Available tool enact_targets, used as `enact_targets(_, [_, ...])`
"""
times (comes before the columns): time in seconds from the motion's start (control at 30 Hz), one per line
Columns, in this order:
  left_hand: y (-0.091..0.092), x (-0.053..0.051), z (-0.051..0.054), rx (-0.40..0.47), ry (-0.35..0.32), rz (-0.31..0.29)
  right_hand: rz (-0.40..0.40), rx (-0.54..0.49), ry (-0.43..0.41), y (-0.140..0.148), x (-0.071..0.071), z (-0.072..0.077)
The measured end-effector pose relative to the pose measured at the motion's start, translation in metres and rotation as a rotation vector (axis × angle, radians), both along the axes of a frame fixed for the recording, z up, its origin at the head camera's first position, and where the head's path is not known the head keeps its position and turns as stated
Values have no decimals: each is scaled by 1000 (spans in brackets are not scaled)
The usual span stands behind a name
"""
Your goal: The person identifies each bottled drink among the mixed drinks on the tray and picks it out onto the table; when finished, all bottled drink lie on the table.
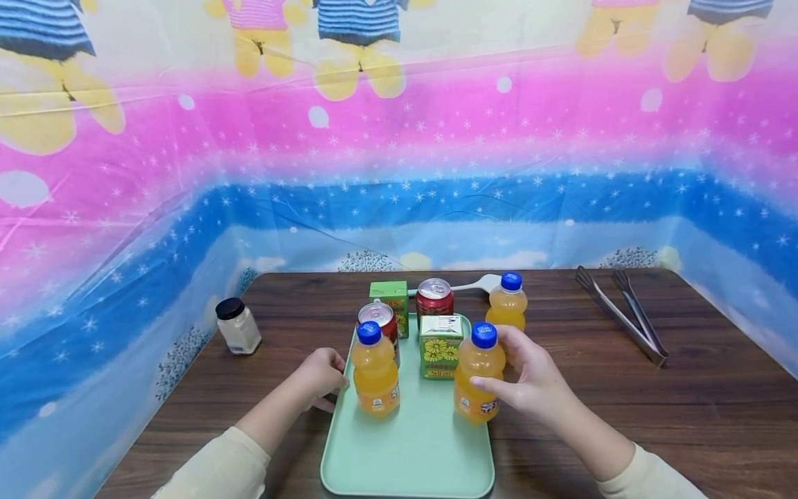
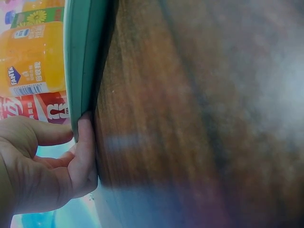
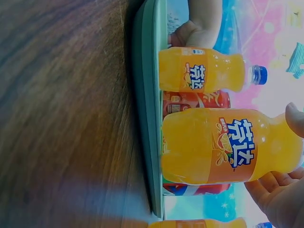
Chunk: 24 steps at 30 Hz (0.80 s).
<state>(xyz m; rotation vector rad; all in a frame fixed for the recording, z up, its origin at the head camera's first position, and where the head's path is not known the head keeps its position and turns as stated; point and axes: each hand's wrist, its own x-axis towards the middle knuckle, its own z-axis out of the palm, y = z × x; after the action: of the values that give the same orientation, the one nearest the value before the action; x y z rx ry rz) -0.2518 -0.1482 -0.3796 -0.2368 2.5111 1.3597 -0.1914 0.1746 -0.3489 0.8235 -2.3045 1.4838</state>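
My left hand [image 1: 324, 378] is at the left edge of a light green tray [image 1: 405, 464]; the left wrist view shows its thumb and fingers [image 2: 84, 142] pinching the rim. My right hand [image 1: 536, 378] holds an orange soda bottle [image 1: 479, 388] with a blue cap, upright over the tray's right side. Whether its base touches the tray is hard to tell. A second orange soda bottle [image 1: 376, 381] stands at the tray's left. Behind these are two red soda cans [image 1: 434, 298] and two green drink cartons [image 1: 440, 353], partly hidden by the bottles.
Another orange soda bottle [image 1: 508, 305] stands on the brown table [image 1: 698, 416], just right of the tray. Behind the tray lies a white utensil [image 1: 483, 283]. Metal tongs [image 1: 630, 319] lie farther right. A black-lidded jar [image 1: 238, 327] stands at the left edge. Printed cloth hangs around the table.
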Motion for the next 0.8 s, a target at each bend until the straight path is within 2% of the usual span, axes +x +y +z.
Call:
enact_targets(0.57, [0, 0, 1, -12, 1, 5, -134, 29, -41, 17, 3, 4])
enact_targets(0.8, [0, 0, 1, -13, 1, 2, -175, 42, 2, 26, 5, 3])
